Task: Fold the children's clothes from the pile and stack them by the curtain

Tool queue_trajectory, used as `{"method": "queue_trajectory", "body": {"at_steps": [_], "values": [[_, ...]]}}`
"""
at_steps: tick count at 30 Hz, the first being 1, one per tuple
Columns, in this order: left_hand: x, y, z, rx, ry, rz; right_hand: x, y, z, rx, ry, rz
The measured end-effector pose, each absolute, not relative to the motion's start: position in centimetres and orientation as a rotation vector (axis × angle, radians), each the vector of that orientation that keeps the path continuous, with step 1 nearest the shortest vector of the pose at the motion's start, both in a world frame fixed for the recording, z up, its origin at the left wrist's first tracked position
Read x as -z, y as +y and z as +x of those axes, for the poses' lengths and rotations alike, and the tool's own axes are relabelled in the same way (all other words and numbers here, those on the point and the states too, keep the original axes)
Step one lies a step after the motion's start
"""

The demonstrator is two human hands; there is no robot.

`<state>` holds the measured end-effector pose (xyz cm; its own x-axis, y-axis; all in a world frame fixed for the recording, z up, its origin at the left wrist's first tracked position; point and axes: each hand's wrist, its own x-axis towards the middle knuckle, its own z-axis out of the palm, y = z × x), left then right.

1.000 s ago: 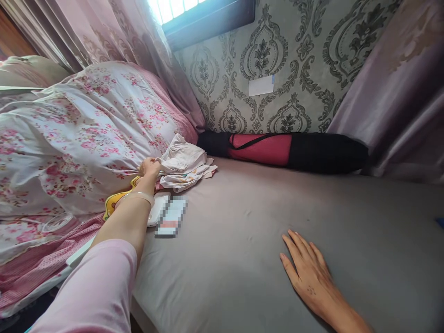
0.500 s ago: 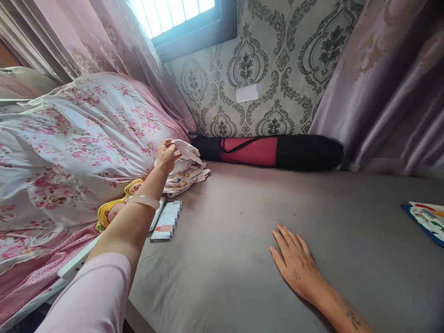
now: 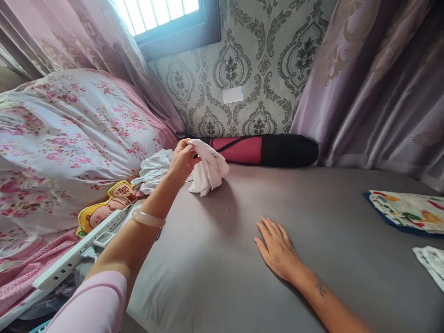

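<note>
My left hand (image 3: pixel 184 159) pinches the top edge of a white garment (image 3: pixel 209 169) with faint prints, which hangs in loose folds above the bed. Whether its lower end touches the sheet I cannot tell. Behind my left wrist lies a crumpled heap of white clothing (image 3: pixel 154 169) against the floral bedding. My right hand (image 3: pixel 275 247) lies on the grey bed sheet (image 3: pixel 215 268), palm down with its fingers apart, holding nothing.
Along the wall rests a long black and pink bag (image 3: pixel 287 150). Folded patterned clothes (image 3: pixel 409 210) lie at the right, with another white cloth (image 3: pixel 432 263) nearer. At the left are a yellow cartoon cushion (image 3: pixel 100 212), a power strip (image 3: pixel 79 252) and floral bedding (image 3: pixel 69 129).
My left hand has lifted the white garment off the heap and carried it to the right. My right hand stays flat on the sheet. The view has turned to the right.
</note>
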<state>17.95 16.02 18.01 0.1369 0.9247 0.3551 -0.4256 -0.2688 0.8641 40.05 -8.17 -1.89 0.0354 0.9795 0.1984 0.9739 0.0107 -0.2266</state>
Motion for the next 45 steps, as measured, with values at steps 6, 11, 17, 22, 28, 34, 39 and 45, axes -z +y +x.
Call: {"method": "queue_trajectory", "body": {"at_steps": [6,11,17,22,28,34,39,45], "values": [[-18.2,10.9,22.4,-1.297,0.414,1.116,1.6,-8.1,40.7,-0.096,-1.806,-1.839],[-18.3,7.4,25.2,-1.221,0.336,1.1,-1.4,-8.3,41.5,0.026,-1.561,-1.537],[-18.1,4.1,27.5,-1.101,0.395,1.115,-5.7,-9.4,41.9,0.08,-1.56,-1.315],[-17.3,3.8,27.8,-1.126,0.462,1.249,-8.7,-10.4,43.7,-0.149,-1.361,-1.288],[-15.6,4.7,26.2,-0.867,0.579,1.402,-12.5,-12.7,47.1,-0.178,-0.978,-1.306],[-13.2,5.0,25.6,-0.517,0.618,1.446,-13.5,-14.1,50.6,-0.343,-1.18,-1.601],[-9.8,5.1,26.9,-0.358,0.662,1.47,-11.4,-14.1,54.5,-0.841,-1.57,-2.027],[-7.6,4.4,28.3,-0.276,0.628,1.544,-9.8,-13.5,55.4,-1.027,-1.585,-2.442]]}}
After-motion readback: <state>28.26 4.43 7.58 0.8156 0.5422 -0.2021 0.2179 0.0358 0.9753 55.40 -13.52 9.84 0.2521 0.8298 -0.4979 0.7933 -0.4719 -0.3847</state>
